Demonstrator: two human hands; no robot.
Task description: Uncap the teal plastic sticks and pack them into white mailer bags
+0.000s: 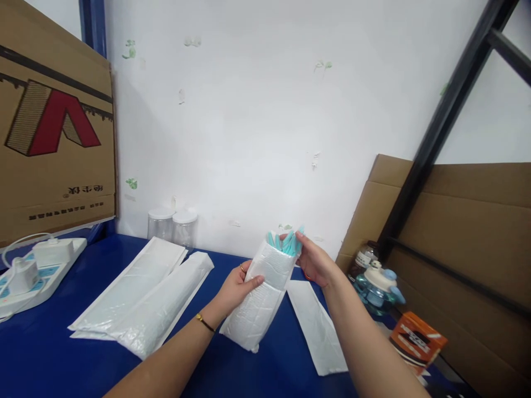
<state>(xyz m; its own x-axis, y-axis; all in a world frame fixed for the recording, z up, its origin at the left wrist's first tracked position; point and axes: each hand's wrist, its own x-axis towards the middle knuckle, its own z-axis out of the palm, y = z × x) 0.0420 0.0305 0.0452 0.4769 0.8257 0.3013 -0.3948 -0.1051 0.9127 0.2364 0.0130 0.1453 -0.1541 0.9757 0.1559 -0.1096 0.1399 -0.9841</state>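
A white padded pouch (265, 293) is held up over the blue table, tilted, its open end at the top. Several light teal strips (284, 243) stick out of that opening. My left hand (239, 287) grips the pouch's left side, thumb across its front. At the opening's right edge, my right hand (313, 257) has its fingers closed around the teal strips and the pouch rim; the fingers behind are partly hidden. Beneath my right forearm a flat white pouch (317, 329) lies on the table. Two filled white pouches (166, 309) overlap on the left.
Two clear jars with white lids (185, 226) stand by the wall. A power strip (45, 271) and a large cardboard box (58, 127) are on the left. On the right are a brown bottle (365, 258), a teal bottle (377, 290), an orange box (417, 340) and a black metal frame (440, 121).
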